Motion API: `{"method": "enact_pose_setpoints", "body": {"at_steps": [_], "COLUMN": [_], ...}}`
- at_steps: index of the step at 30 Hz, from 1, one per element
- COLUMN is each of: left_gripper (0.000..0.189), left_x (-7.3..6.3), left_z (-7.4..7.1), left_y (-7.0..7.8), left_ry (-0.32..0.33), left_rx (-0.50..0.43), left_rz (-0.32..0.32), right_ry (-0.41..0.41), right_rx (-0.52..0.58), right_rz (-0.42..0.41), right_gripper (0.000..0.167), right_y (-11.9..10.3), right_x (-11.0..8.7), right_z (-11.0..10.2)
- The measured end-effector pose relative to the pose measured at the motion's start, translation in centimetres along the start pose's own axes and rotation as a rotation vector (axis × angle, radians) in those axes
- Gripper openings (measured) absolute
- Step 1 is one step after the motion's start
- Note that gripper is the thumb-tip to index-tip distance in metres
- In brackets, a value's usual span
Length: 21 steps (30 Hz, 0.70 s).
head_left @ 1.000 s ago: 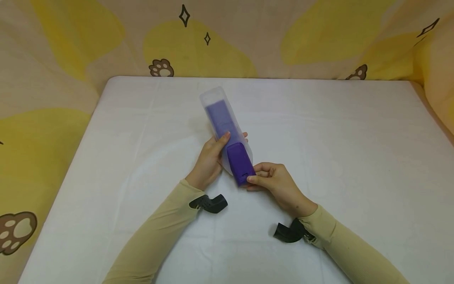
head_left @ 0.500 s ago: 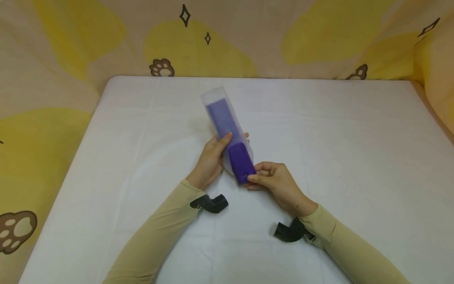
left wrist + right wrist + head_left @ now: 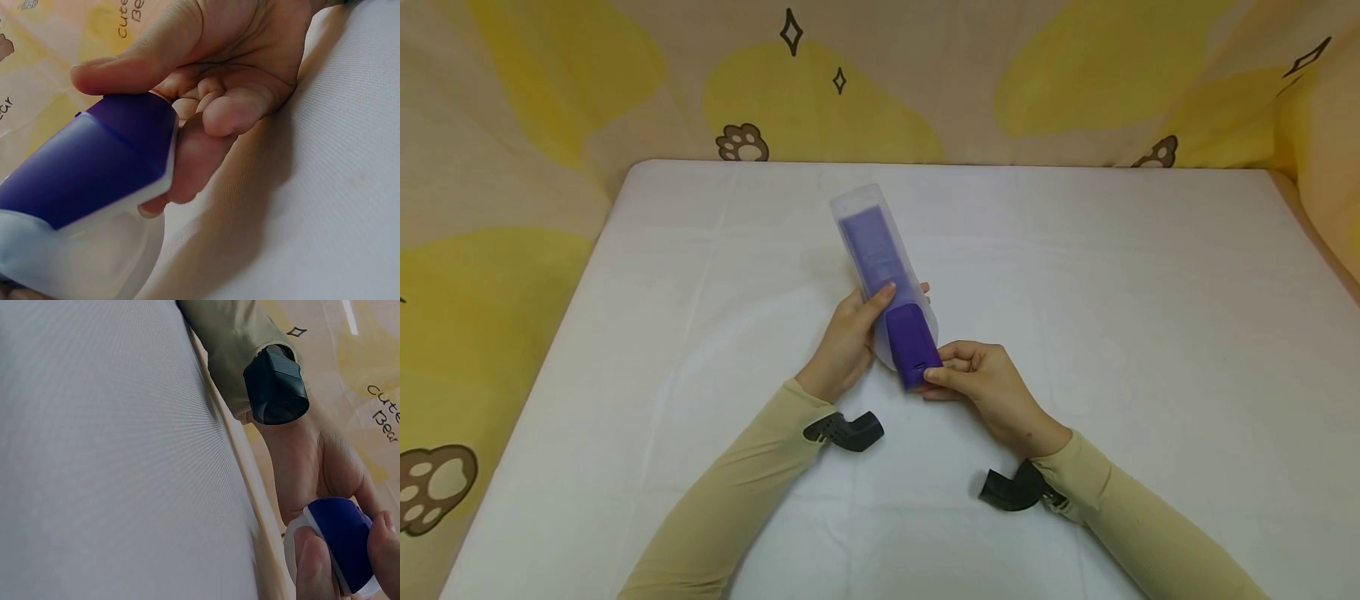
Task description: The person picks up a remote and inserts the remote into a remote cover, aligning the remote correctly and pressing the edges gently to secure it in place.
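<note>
Over the white surface [image 3: 1150, 333], the purple device [image 3: 912, 342] sits mostly in its frosted sleeve [image 3: 874, 246], near end bare. Left hand [image 3: 847, 337] has its grip curled round the sleeve, right hand [image 3: 985, 379] pinches the bare end. I'd hold the sleeve steady without squeezing hard and work the device straight along its length, cos twisting would probably make it bind. Head cam hides the pale underside [image 3: 153, 188]; left wrist cam shows it, with right-hand fingers tucked below and thumb on top.
</note>
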<state>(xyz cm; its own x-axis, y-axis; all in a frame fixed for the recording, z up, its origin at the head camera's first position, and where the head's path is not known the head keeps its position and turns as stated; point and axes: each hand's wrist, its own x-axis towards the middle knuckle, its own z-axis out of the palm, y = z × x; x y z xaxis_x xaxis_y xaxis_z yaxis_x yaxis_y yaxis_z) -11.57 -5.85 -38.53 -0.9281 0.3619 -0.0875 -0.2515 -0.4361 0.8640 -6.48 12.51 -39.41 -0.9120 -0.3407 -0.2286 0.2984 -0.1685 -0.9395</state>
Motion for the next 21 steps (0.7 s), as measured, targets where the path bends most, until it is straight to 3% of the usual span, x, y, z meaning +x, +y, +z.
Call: {"method": "enact_pose_setpoints", "body": {"at_steps": [21], "left_gripper": [0.040], "left_x": [0.03], "left_z": [0.01], "left_y": [-0.14], "left_ry": [-0.006], "left_rx": [0.018], "left_rz": [-0.011], "right_ry": [-0.004], "right_rx": [-0.001], "right_rz": [0.004], "right_gripper": [0.017], "right_y": [0.02], "right_x": [0.00], "right_z": [-0.03]}}
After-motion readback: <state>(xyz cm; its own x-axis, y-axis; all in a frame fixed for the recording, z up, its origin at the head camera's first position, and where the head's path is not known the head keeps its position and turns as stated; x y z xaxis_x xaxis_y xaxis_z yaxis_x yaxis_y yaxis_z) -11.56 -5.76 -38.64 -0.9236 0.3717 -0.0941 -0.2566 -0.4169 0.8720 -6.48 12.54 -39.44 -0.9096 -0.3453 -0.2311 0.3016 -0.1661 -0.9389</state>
